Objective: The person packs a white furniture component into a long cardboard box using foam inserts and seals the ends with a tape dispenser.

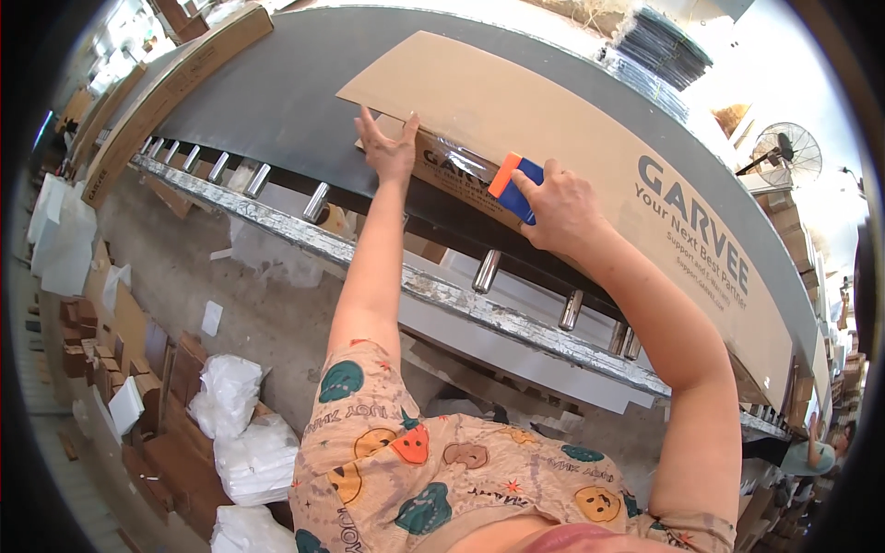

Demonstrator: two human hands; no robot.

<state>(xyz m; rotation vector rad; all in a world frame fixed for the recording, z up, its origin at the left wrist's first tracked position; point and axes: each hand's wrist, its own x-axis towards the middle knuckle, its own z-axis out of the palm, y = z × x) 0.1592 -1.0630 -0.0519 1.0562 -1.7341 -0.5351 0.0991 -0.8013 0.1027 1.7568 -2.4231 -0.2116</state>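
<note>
The right hand [562, 210] grips a blue-and-orange tape dispenser [514, 186], partly hidden; the left hand [387, 147] presses open-fingered on the long cardboard box [553, 138].

Workshop with a dusty concrete floor [184, 240], white bags [249, 452] and brown cartons [175, 369] piled left, a standing fan [785, 152] in bright daylight.

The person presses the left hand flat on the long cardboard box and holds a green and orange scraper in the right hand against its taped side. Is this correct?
Not quite: the scraper is blue and orange, not green. The head view shows the right hand holding it against the taped side of the long cardboard box, with the left hand flat on the box.
</note>
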